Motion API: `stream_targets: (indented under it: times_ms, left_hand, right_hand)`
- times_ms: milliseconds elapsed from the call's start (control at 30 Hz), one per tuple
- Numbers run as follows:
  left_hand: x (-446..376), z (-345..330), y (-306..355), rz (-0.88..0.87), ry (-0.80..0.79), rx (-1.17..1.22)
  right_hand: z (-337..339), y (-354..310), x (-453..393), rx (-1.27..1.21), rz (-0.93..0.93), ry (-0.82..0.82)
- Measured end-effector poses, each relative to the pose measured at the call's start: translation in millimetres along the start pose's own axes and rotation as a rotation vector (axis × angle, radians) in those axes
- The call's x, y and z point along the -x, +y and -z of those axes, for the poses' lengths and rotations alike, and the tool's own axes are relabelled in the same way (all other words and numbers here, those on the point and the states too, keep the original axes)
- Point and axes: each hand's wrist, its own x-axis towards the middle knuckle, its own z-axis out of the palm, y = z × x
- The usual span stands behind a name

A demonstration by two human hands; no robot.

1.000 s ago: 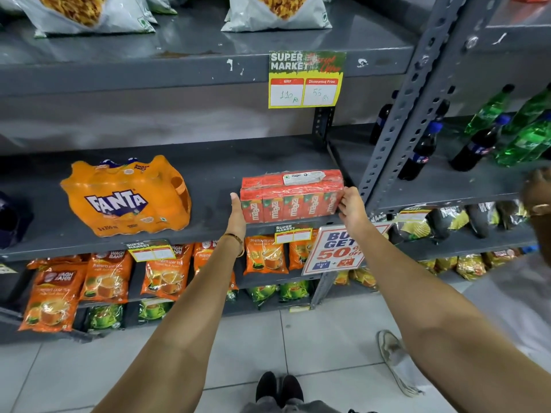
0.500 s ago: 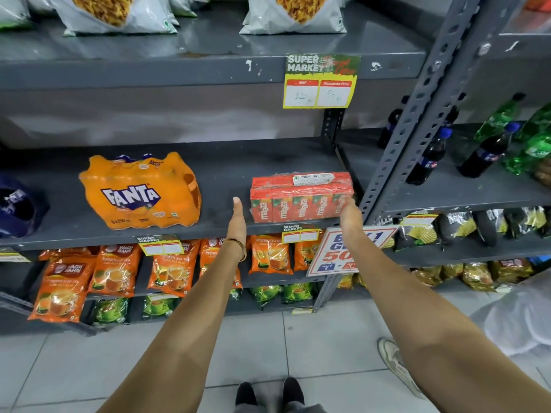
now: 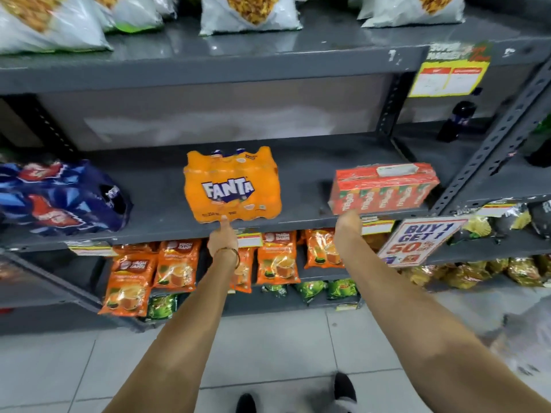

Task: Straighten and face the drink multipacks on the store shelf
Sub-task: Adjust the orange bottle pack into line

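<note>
Head view: grey shelf [image 3: 167, 225] seen across mid-frame; Fanta pack [image 3: 233, 186] stood at centre near the front edge, label facing out; red Maaza pack [image 3: 383, 187] at centre right, slightly skewed; blue pack [image 3: 59, 198] at far left. Left hand [image 3: 223, 238] raised below the Fanta pack, one finger extended to its lower edge, nothing gripped. Right hand [image 3: 347, 226] located at the Maaza pack's lower left corner; finger spread cannot be told.

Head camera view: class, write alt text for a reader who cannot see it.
Two bare arms reach to a grey shelf: the left hand touches an orange Fanta multipack, the right hand a red juice-carton pack. A blue multipack sits further left.
</note>
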Motion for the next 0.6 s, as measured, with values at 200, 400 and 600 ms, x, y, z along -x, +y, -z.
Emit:
stream_targets:
  times_ms: [200,400,600]
  left_hand:
    - [-45.6,63.0,31.8,-0.042,-0.12,0.28]
    - [-57.5,70.0,55.8,-0.09,-0.418,0.334]
    - [-77.5,65.7,51.4,-0.118,-0.397,0.209]
  right_hand:
    - [-69.9,29.5,35.1,0.202,0.074,-0.292]
    - [-95.6,14.1,48.2,0.355,0.189,-0.4]
    - [-107.2,11.2,41.8,0.483,0.233,-0.483]
